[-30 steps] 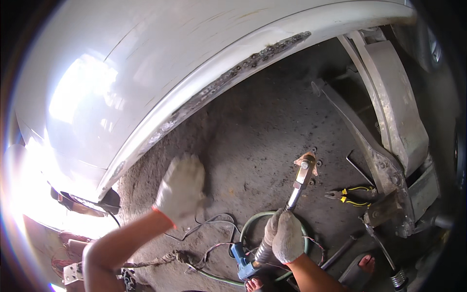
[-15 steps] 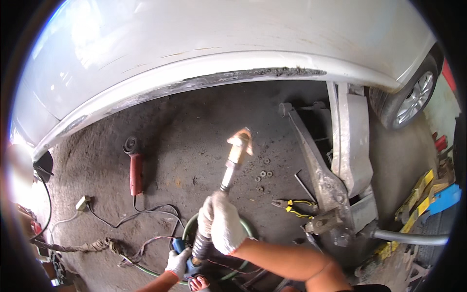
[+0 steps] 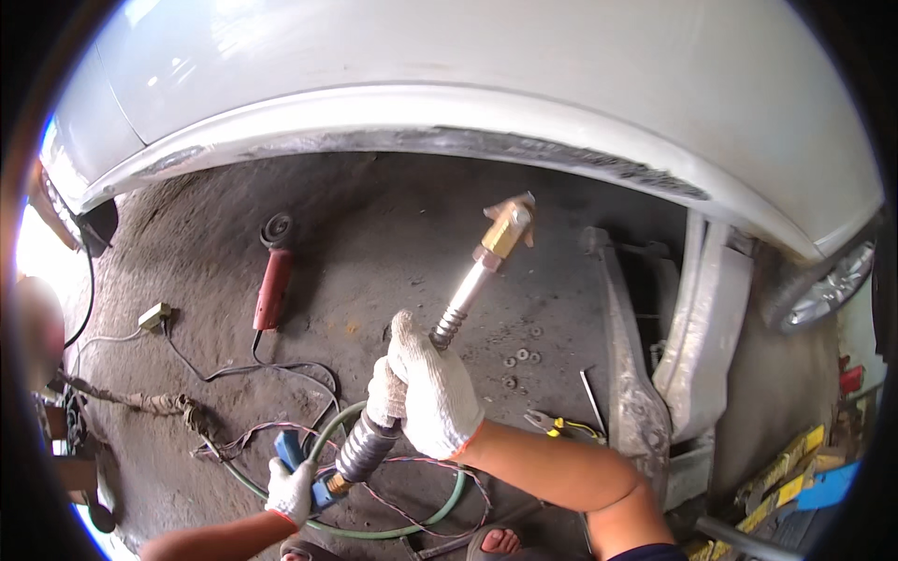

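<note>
A slide-hammer dent puller slants from lower centre up toward the car's sill. My right hand, in a white knit glove, is wrapped round its shaft just above the dark ribbed sleeve. At the tool's rear, my gloved left hand grips the blue handle. A copper-coloured pronged head sits beyond the brass tip at the far end. In this view the head lies below the silver car's sill, which has a dark, scraped, crumpled strip; contact does not show.
A red angle grinder with a black cord lies on the left. Green hose loops beneath my hands. Washers, a hex key and yellow-black pliers lie beside the floor jack on the right.
The whole view has shifted, with the car and jack now further right. The dent puller's head has moved up and right; my left hand has moved left, still on the handle.
</note>
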A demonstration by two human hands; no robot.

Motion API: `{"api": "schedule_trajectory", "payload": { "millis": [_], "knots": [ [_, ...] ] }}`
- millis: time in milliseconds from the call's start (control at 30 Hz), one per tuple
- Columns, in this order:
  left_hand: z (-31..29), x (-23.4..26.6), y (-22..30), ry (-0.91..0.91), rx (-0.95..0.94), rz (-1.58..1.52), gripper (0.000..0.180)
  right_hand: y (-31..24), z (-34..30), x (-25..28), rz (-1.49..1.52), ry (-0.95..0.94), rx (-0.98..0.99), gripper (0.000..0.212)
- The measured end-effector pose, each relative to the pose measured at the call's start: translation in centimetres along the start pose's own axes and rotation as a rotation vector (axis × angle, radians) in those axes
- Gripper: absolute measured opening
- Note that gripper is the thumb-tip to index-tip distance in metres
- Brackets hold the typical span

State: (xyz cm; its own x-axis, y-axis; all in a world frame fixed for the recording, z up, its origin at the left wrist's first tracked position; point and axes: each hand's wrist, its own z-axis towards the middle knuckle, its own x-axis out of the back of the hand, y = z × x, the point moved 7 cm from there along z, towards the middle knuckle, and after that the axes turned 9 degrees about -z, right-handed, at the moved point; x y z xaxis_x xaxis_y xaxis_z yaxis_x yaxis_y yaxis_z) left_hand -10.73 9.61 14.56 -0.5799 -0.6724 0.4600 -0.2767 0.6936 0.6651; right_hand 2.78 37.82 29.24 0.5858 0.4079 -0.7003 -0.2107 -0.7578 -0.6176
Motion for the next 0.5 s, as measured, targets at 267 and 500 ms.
{"api": "schedule_trajectory", "payload": {
  "millis": [267, 500],
  "knots": [
    [-3.0, -8.4, -10.6, -0.075, 0.300, -0.747, 0.036, -0.3, -0.3, 0.1, 0.070, -0.205, 0.066, 0.039],
    [-4.9, -10.2, -6.6, -0.139, -0.735, 0.734, 0.008, -1.7, -0.8, 3.4, 0.223, -0.103, -0.027, 0.039]
  ]
}}
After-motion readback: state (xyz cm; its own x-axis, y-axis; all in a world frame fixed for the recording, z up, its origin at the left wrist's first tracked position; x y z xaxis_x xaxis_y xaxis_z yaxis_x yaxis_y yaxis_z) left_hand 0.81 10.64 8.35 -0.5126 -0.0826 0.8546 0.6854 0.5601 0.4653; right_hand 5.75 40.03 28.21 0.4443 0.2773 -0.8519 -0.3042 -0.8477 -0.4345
